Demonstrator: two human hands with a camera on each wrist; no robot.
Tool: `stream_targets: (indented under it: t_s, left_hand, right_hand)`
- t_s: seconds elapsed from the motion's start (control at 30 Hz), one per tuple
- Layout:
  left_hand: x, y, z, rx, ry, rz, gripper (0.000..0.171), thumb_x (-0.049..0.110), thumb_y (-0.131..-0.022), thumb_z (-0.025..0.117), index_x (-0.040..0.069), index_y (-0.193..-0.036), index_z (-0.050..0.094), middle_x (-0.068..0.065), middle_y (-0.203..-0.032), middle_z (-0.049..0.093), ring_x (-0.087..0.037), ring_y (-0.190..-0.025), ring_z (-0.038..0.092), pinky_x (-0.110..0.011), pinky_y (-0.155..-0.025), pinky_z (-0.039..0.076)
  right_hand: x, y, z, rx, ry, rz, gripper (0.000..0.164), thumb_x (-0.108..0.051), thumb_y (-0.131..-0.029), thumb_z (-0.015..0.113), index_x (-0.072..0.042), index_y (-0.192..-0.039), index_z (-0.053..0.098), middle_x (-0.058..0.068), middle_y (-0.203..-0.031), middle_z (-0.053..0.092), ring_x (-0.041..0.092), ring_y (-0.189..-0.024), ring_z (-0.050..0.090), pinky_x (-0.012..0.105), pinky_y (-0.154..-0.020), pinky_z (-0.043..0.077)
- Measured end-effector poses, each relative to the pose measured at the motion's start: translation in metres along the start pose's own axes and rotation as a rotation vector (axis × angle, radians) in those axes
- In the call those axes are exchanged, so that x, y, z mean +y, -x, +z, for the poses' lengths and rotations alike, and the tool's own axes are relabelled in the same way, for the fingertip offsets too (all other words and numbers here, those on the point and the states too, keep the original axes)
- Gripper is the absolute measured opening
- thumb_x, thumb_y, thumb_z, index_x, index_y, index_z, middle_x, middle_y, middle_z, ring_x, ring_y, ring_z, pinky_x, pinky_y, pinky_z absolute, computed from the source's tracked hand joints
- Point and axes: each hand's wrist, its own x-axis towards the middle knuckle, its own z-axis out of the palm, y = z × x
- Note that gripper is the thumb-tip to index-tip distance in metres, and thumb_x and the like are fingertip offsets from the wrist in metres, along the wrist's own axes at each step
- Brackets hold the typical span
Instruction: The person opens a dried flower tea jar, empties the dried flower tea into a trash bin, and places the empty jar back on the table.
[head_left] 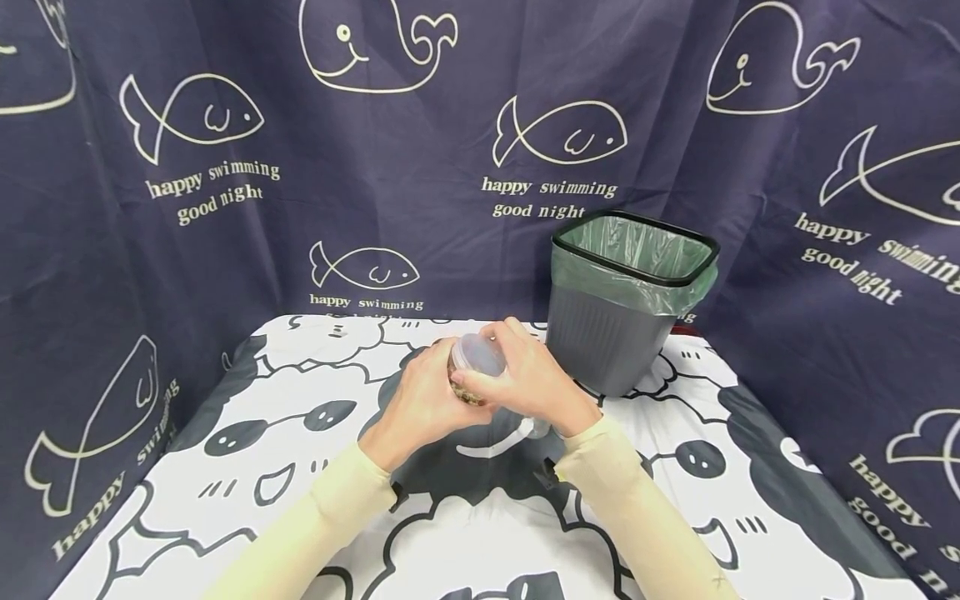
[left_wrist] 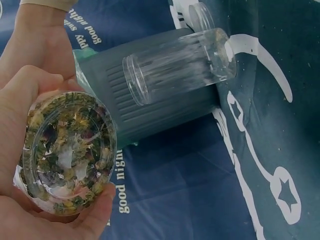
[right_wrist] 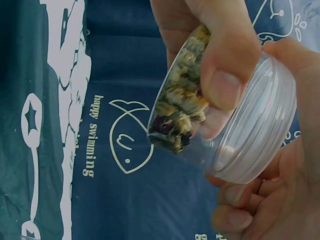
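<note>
A clear plastic jar point(left_wrist: 70, 150) with dried flowers inside is held tilted above the table. My left hand point(head_left: 429, 396) grips its body, thumb across the side in the right wrist view. Curled round the screw lid point(head_left: 482, 354) is my right hand point(head_left: 536, 375), thumb on the near side and fingers on the far side. The lid sits on the jar mouth; whether it is tight I cannot tell. Another clear jar point(left_wrist: 180, 65), with no contents visible, stands on the table in the left wrist view; in the head view my right wrist mostly hides it.
A grey trash bin point(head_left: 611, 333) with a green liner point(head_left: 630, 287) stands at the back right. Beside the clear jar is a round transparent piece point(left_wrist: 201, 17), perhaps a lid. A cartoon-print cloth point(head_left: 300, 467) covers the table, and dark blue curtains point(head_left: 450, 208) enclose it.
</note>
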Motion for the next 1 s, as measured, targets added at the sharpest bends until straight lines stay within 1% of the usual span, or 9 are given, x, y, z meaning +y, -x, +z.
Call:
stream_targets:
  t_s: [0.2,0.33,0.67,0.77,0.87,1.0]
  left_hand:
    - [-0.001,-0.001,0.0,-0.019,0.027,-0.018,0.067,0.039,-0.059,0.091,0.018,-0.116,0.062,0.008,-0.099,0.065,-0.012,-0.087,0.062,-0.033,-0.077,0.054]
    - [-0.002,-0.002,-0.001,-0.023,0.039,-0.012,0.066,0.039,-0.059,0.091,0.019,-0.114,0.062,0.01,-0.098,0.064,-0.011,-0.086,0.062,-0.033,-0.076,0.054]
    - [-0.003,-0.003,-0.002,-0.057,0.061,-0.034,0.066,0.04,-0.058,0.092,0.019,-0.114,0.063,0.011,-0.098,0.064,-0.011,-0.084,0.062,-0.032,-0.074,0.053]
    - [-0.004,-0.003,-0.003,-0.068,0.061,-0.031,0.067,0.042,-0.059,0.091,0.018,-0.114,0.063,0.01,-0.097,0.065,-0.011,-0.084,0.062,-0.032,-0.073,0.053]
    - [-0.005,-0.004,-0.003,-0.088,0.073,-0.031,0.067,0.043,-0.06,0.091,0.017,-0.116,0.062,0.01,-0.098,0.065,-0.011,-0.084,0.062,-0.032,-0.073,0.053]
    - [-0.006,-0.002,-0.005,-0.143,0.138,-0.045,0.069,0.042,-0.06,0.093,0.019,-0.116,0.062,0.01,-0.098,0.066,-0.009,-0.084,0.064,-0.032,-0.073,0.054]
  right_hand:
    - [0.003,-0.002,0.002,0.008,-0.013,-0.033,0.06,-0.058,-0.081,0.077,-0.015,-0.118,0.06,-0.002,-0.103,0.053,0.015,-0.084,0.057,0.032,-0.071,0.051]
    - [0.005,-0.003,0.004,0.018,-0.014,-0.064,0.06,-0.056,-0.08,0.079,-0.013,-0.119,0.06,-0.001,-0.103,0.053,0.016,-0.084,0.056,0.032,-0.07,0.051]
    - [0.01,-0.005,0.007,0.023,-0.011,-0.094,0.059,-0.058,-0.08,0.077,-0.016,-0.116,0.059,-0.003,-0.102,0.051,0.015,-0.084,0.056,0.032,-0.07,0.051]
    - [0.011,-0.005,0.008,0.03,-0.011,-0.103,0.058,-0.057,-0.079,0.077,-0.016,-0.116,0.059,-0.003,-0.101,0.052,0.015,-0.083,0.056,0.032,-0.07,0.051]
    - [0.011,-0.005,0.008,0.037,-0.018,-0.119,0.057,-0.056,-0.079,0.078,-0.017,-0.116,0.059,-0.004,-0.101,0.052,0.014,-0.083,0.055,0.032,-0.07,0.05]
    - [0.012,-0.004,0.007,0.039,-0.054,-0.171,0.056,-0.052,-0.077,0.081,-0.019,-0.116,0.061,-0.004,-0.099,0.051,0.013,-0.083,0.054,0.031,-0.07,0.05]
